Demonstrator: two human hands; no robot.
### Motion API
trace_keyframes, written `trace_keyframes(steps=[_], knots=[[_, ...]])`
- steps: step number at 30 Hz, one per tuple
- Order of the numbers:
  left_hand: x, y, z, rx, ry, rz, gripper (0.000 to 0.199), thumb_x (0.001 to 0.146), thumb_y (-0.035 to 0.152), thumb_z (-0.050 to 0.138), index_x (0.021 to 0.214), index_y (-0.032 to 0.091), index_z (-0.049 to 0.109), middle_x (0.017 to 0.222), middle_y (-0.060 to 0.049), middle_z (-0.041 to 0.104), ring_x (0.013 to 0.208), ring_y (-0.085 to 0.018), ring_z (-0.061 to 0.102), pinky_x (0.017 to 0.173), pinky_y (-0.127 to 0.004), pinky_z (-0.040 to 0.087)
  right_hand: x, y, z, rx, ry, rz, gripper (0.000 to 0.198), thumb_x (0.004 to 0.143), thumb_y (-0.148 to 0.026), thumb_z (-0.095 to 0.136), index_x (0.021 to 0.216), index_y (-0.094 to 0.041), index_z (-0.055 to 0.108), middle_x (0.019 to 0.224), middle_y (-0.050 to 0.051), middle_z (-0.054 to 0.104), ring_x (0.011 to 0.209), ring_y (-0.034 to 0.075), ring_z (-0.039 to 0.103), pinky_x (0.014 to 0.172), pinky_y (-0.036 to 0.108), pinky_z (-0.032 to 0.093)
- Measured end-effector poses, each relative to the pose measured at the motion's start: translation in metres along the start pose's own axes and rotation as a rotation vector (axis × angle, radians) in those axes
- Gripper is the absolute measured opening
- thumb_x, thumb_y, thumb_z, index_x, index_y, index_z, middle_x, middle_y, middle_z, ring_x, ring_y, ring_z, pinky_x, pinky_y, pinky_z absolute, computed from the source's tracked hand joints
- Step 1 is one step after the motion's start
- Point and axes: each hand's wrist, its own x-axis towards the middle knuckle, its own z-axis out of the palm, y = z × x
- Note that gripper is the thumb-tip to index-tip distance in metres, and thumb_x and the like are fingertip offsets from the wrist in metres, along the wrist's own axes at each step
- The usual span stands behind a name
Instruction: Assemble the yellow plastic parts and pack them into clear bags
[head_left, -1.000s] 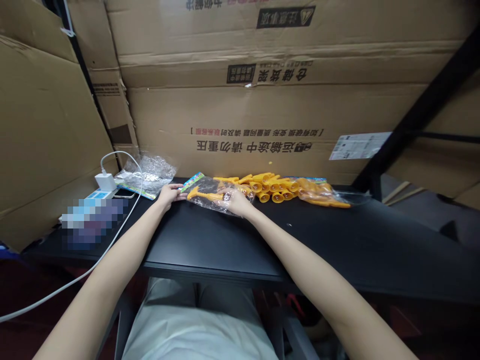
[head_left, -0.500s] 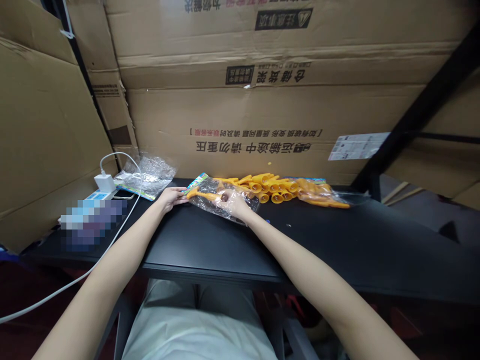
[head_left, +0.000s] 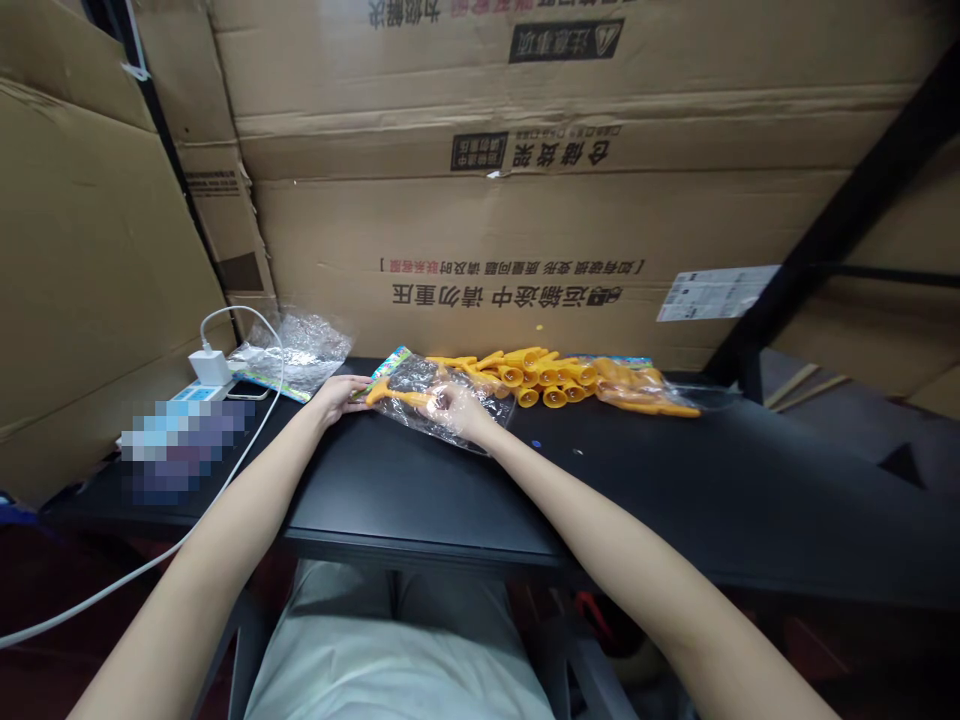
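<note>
Pile of yellow pieces [head_left: 546, 376]: stacked at the back of the black tabletop [head_left: 420, 500], the round, flared ends mostly facing the person.
Clear bag [head_left: 416, 372]: on the tabletop just left of the pile, its right part reaching in front of the pile's left end; a colourful strip [head_left: 391, 360] runs along its left end.
Single yellow piece [head_left: 397, 395]: at the clear bag, left of the pile, lying lengthwise toward it; whether it is inside the plastic or on top cannot be told.
Left hand [head_left: 341, 398]: left of the pile, fingers closed on the clear bag's left edge by the strip.
Right hand [head_left: 461, 413]: in front of the pile's left end, over the clear bag, fingers curled and gripping the single yellow piece at its right end; the exact fingertip contact is too small to make out.
Second bag [head_left: 637, 386]: just right of the pile, clear plastic with more yellow pieces in it.
Crumpled plastic [head_left: 304, 345]: well left of the pile, against the cardboard [head_left: 487, 220] that stands behind it.
White plug [head_left: 208, 366]: farther left of the pile, with a white cable.
Phone [head_left: 249, 391]: left of the pile, near the plug.
</note>
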Motion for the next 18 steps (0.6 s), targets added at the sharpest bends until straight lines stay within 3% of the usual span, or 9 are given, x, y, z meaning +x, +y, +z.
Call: trace_keyframes(steps=[5, 12, 18], knots=[[-0.010, 0.004, 0.003, -0.005, -0.110, -0.016, 0.034, 0.078, -0.001, 0.053, 0.109, 0.009, 0.062, 0.079, -0.009, 0.069, 0.061, -0.016, 0.068, 0.066, -0.034, 0.060, 0.001, 0.007, 0.003, 0.085, -0.016, -0.021, 0.013, 0.070, -0.028, 0.064, 0.076, -0.016, 0.063, 0.073, 0.003, 0.063, 0.066, 0.016, 0.056, 0.064, 0.030, 0.046], [-0.023, 0.007, 0.008, 0.001, -0.183, 0.012, 0.043, 0.081, -0.005, 0.042, 0.118, 0.012, 0.056, 0.075, -0.008, 0.069, 0.063, -0.015, 0.069, 0.059, -0.025, 0.058, -0.001, 0.001, 0.001, 0.160, -0.033, 0.050, 0.021, 0.069, -0.028, 0.068, 0.085, -0.015, 0.066, 0.080, 0.006, 0.066, 0.075, 0.019, 0.060, 0.069, 0.030, 0.047], [-0.018, 0.006, 0.004, 0.034, -0.152, -0.012, 0.044, 0.078, -0.003, 0.048, 0.117, 0.015, 0.057, 0.078, -0.005, 0.069, 0.060, -0.013, 0.067, 0.059, -0.026, 0.057, -0.003, 0.002, 0.002, 0.351, -0.197, 0.060, 0.035, 0.061, -0.028, 0.072, 0.093, -0.015, 0.065, 0.076, 0.001, 0.062, 0.071, 0.015, 0.057, 0.068, 0.029, 0.047]])
